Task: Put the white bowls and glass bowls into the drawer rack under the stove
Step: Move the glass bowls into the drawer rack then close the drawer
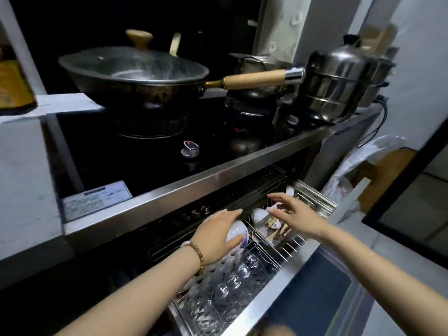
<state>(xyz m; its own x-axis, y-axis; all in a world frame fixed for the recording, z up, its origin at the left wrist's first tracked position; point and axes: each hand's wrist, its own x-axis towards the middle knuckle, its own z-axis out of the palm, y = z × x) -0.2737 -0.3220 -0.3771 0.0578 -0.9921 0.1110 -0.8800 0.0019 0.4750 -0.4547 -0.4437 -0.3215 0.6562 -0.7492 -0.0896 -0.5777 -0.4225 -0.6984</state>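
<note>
The drawer rack (286, 259) is pulled out under the stove. My left hand (215, 232) grips a white bowl with a blue pattern (238, 232), held on edge over the rack's wires. Several glass bowls (228, 284) stand on edge in the rack's near part. Another white bowl (260, 213) sits further back, and a third white piece (289, 191) lies at the far end. My right hand (293, 214) hovers over the rack's middle with fingers spread, holding nothing. Beneath it lies a small tray of utensils (274, 229).
A lidded wok (135, 73) with a wooden handle (254, 80) sits on the stove above. A steel steamer pot (339, 81) stands at the right. The stove knob (190, 149) and steel counter edge (194, 180) overhang the drawer. Plastic bags (351, 175) lie right of the rack.
</note>
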